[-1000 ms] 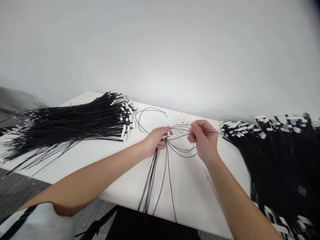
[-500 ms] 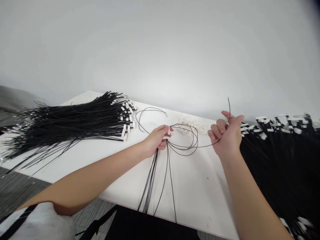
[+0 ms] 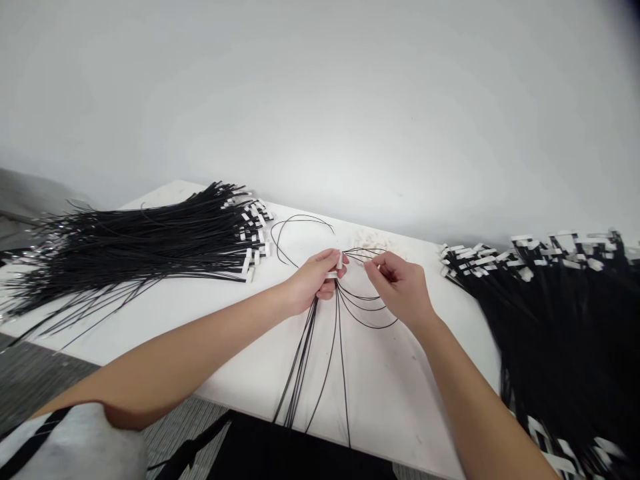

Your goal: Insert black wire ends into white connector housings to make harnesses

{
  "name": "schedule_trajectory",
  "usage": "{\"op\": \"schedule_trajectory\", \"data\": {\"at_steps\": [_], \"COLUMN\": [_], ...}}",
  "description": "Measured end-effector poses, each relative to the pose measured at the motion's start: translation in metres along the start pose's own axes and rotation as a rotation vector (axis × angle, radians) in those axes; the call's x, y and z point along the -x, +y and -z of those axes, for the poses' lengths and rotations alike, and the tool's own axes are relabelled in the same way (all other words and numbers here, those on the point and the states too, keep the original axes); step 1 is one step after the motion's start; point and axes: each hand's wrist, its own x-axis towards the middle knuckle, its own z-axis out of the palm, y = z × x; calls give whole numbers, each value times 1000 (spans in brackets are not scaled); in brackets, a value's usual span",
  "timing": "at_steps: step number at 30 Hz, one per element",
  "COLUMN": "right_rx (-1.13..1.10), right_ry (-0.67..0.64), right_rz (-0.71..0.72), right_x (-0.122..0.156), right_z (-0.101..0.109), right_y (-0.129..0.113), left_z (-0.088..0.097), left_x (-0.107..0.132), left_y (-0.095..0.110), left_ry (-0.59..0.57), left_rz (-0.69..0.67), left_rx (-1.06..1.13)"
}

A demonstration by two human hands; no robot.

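Note:
My left hand [image 3: 320,275] is closed around a bunch of thin black cables [image 3: 302,367] with small white end pieces [image 3: 340,260] at its fingertips. Below that hand the cables hang down over the table's front edge. Several of them loop out to the right, towards my right hand [image 3: 400,283]. Its thumb and index finger are pinched together at the looped cables, just right of the white pieces. The exact cable end in the pinch is hidden by the fingers.
A thick pile of black cables with white ends [image 3: 165,233] covers the left of the white table [image 3: 390,407]. Another dark pile [image 3: 560,333] lies at the right. Behind my hands are a heap of small pale pieces [image 3: 367,238] and a loose curled cable [image 3: 278,241].
My right hand has moved left from beside the right pile to the cable loops near my left hand. The left hand keeps its grip in the same place.

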Motion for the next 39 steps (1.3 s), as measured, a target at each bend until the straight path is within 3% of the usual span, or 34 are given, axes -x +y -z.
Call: {"op": "schedule_trajectory", "data": {"at_steps": [14,29,35,39], "right_rx": [-15,-174,-255,-268], "right_ry": [23,58,-12,31], "right_rz": [-1,-210,-275,-295], "right_x": [0,-2,-2,-2], "right_z": [-2,-2,2,1], "right_y": [-1,-4,-11,-16], "left_z": [-2,-4,-4,-4], "left_x": [2,4,5,5], "left_y": [2,4,5,5], "left_ry": [-75,-104,-102,-99], "left_rz": [-2,2,0,0], "left_rx": [9,-1,-11,-15]}}
